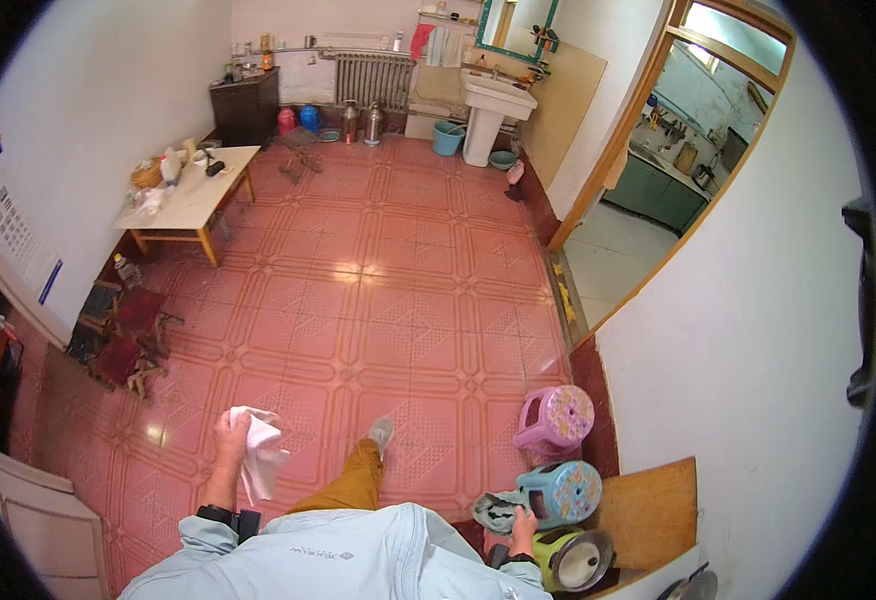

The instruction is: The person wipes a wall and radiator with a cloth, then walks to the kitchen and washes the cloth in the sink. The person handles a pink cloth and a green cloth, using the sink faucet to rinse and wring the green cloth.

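Observation:
My left hand (232,435) is closed around a white cloth (259,457), which hangs from it over the tiled floor. A crumpled grey cloth or similar soft item (501,513) is gripped in my right hand (524,525), beside the blue plastic stool (562,493). Below that hand, a lidded pot (579,561) with a green body stands by the wall. One of my feet (382,431), in a light shoe, is out in front on the red tiles.
A pink plastic stool (558,421) and a wooden board (655,510) are along the right wall, near a doorway (610,247). Folding stools (119,360) and a low table (220,184) holding several items line the left. A pedestal sink (487,112) and a blue bucket (448,140) stand at the far wall.

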Demonstrator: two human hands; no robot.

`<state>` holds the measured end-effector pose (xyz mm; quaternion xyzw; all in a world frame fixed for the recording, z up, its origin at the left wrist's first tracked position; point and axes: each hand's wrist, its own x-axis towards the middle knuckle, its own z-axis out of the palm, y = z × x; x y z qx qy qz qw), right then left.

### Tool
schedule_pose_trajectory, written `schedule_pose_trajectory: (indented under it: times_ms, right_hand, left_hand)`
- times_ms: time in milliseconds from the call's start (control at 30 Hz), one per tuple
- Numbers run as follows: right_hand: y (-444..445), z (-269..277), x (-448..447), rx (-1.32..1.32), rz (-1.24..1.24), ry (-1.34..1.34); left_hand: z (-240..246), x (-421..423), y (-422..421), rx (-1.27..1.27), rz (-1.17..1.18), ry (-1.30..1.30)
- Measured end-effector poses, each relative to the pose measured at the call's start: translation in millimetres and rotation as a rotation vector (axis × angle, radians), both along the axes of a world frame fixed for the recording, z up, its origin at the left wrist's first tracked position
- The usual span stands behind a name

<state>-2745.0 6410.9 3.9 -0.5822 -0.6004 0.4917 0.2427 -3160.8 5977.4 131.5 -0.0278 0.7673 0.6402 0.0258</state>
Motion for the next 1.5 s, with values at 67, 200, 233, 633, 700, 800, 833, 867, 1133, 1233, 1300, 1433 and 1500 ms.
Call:
schedule_pose_trajectory:
  times_ms: [67,200,233,633,700,800,833,867,1133,1233,1300,1433,1500]
  right_hand:
    - [45.5,-12.5,-35.9,-0.076,-0.119,-0.071]
    - [110.0,-31.7,-58.6,-0.220,-0.020,-0.246]
    - [121.3,-33.3,-56.2,-0.216,0.060,-0.618]
    - [376.3,-43.0,-117.6,-0.507,0.096,-0.858]
    - [447.3,-28.9,-138.7,-0.470,0.182,-0.863]
    - [562.8,3.3,-186.6,-0.277,0.538,-0.944]
    - [601.8,11.1,-210.0,-0.504,0.093,-0.349]
    - [640.6,17.5,-233.7,-0.643,-0.370,0.254]
    - [967.6,3.8,-434.9,-0.261,-0.017,0.329]
    - [1073.5,9.6,-478.3,-0.329,-0.021,0.290]
    - [1140.7,19.7,-497.0,-0.312,-0.080,0.319]
    - [1248.0,41.8,-511.2,-0.399,-0.315,0.341]
    - [1292.4,44.7,-507.6,-0.434,-0.343,0.509]
  left_hand:
    - [-5.5,-48.5,57.1,-0.026,0.013,0.006]
    - [13.5,-150.1,212.2,0.012,-0.106,0.007]
    - [23.9,-177.1,256.1,-0.001,-0.156,-0.037]
    - [45.1,-292.2,749.8,-0.247,-0.747,0.121]
    - [42.6,-296.5,808.9,-0.334,-0.709,0.098]
    - [42.3,-311.5,895.2,-0.242,-0.747,0.032]
    - [40.3,-312.4,922.2,-0.209,-0.737,-0.071]
    - [39.0,-319.8,947.8,-0.160,-0.730,-0.087]
    - [6.5,-376.2,1164.6,-0.107,-0.650,-0.120]
    - [1.9,-399.8,1267.3,-0.123,-0.723,-0.211]
    - [5.9,-417.0,1347.8,-0.166,-0.843,-0.179]
    - [30.7,-433.4,1500.2,-0.280,-1.085,-0.146]
    - [40.5,-433.5,1573.1,-0.366,-1.186,-0.115]
